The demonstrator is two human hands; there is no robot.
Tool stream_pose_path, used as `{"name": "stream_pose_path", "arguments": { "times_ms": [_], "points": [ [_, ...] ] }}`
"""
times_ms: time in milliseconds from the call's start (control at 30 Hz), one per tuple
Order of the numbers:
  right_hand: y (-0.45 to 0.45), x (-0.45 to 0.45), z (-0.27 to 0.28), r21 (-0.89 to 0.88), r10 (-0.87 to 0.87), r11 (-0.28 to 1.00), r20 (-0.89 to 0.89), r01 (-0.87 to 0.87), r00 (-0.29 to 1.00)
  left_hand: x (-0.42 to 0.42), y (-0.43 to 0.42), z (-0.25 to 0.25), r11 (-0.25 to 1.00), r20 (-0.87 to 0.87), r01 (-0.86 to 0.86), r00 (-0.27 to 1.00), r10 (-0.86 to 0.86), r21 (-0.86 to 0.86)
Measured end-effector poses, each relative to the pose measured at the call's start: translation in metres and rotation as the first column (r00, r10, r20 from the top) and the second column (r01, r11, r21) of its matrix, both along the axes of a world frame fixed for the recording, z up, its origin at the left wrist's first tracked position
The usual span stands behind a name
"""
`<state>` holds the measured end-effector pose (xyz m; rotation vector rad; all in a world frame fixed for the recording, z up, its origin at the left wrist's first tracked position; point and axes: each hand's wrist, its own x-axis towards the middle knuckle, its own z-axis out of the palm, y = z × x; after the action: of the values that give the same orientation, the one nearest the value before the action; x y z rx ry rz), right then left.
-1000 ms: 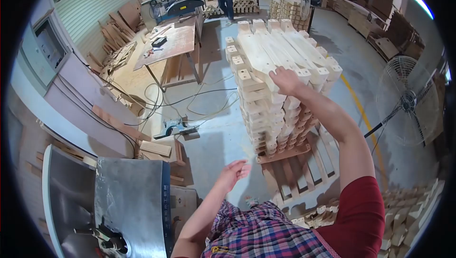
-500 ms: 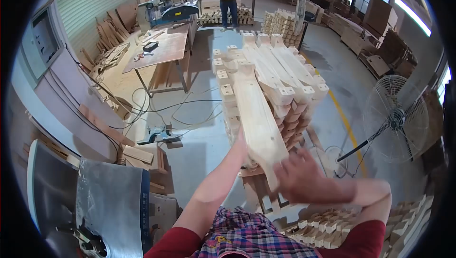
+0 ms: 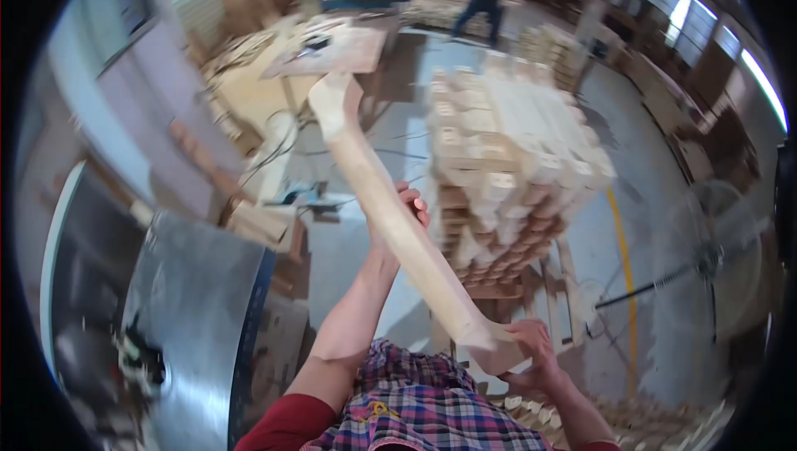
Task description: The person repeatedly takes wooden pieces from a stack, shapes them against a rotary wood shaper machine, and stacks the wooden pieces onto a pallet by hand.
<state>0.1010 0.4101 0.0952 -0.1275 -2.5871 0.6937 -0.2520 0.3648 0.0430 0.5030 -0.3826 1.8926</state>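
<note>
A long pale wooden furniture part (image 3: 383,202), narrow in the middle with wider shaped ends, slants across the view in front of me, its edge turned upward. My left hand (image 3: 410,205) grips it near mid-length, its fingers curled round the far side and partly hidden. At the near end, my right hand (image 3: 535,355) is closed on the shaped tip. Both hands hold the part off the stack (image 3: 527,139) of similar wooden parts, which stands just beyond to the right.
A metal-covered machine (image 3: 195,285) stands close on my left. Farther off are a worktable (image 3: 328,56) with small items and cables on the floor. To the right is a standing fan (image 3: 710,264). More wooden pieces (image 3: 540,412) lie low at my right; a person (image 3: 484,2) stands at the back.
The wooden part has come off the top of the stack, swung left and rolled onto its edge. My right hand has closed on its near end. The view has turned left.
</note>
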Motion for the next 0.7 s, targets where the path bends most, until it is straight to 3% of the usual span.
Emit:
{"name": "stream_pose_path", "arguments": {
  "times_ms": [33, 67, 100, 133, 200, 267, 367, 567, 700],
  "points": [
    [-0.001, -0.011, -0.012, -0.119, 0.06, 0.991, 0.008, -0.059, 0.998, -0.008, -0.03, -0.001, 0.985, -0.036, -0.143, 0.989, 0.14, -0.094],
    [-0.004, -0.022, -0.021, -0.128, 0.148, 0.981, 0.018, -0.144, 0.989, -0.009, -0.061, 0.007, 0.908, -0.021, -0.253, 0.965, 0.261, -0.333],
    [-0.01, -0.034, -0.03, -0.092, 0.097, 0.991, 0.019, -0.095, 0.995, -0.007, -0.089, 0.016, 0.764, -0.013, -0.331, 0.921, 0.389, -0.554],
    [-0.017, -0.047, -0.037, -0.054, 0.058, 0.997, 0.019, -0.057, 0.998, -0.006, -0.113, 0.02, 0.72, 0.001, -0.402, 0.873, 0.489, -0.566],
    [-0.031, -0.08, -0.049, 0.023, 0.004, 1.0, 0.012, -0.004, 1.0, -0.004, -0.149, 0.018, 0.463, -0.1, -0.506, 0.746, 0.658, -0.727],
    [-0.054, -0.122, -0.053, 0.099, 0.178, 0.977, 0.103, -0.188, 0.979, -0.003, -0.186, 0.001, 0.275, -0.126, -0.55, 0.582, 0.803, -0.789],
    [-0.102, -0.171, -0.056, 0.364, 0.218, 0.879, 0.272, -0.309, 0.937, 0.003, -0.255, 0.004, 0.087, -0.121, -0.501, 0.369, 0.921, -0.861],
    [-0.194, -0.284, -0.102, 0.469, 0.396, 0.75, 0.245, -0.466, 0.885, -0.012, -0.383, -0.049, 0.009, -0.041, -0.352, 0.135, 0.99, -0.936],
    [-0.253, -0.355, -0.129, 0.29, 0.584, 0.683, 0.334, -0.67, 0.74, -0.022, -0.465, -0.058, -0.035, -0.066, -0.35, 0.076, 0.995, -0.936]
  ]
}}
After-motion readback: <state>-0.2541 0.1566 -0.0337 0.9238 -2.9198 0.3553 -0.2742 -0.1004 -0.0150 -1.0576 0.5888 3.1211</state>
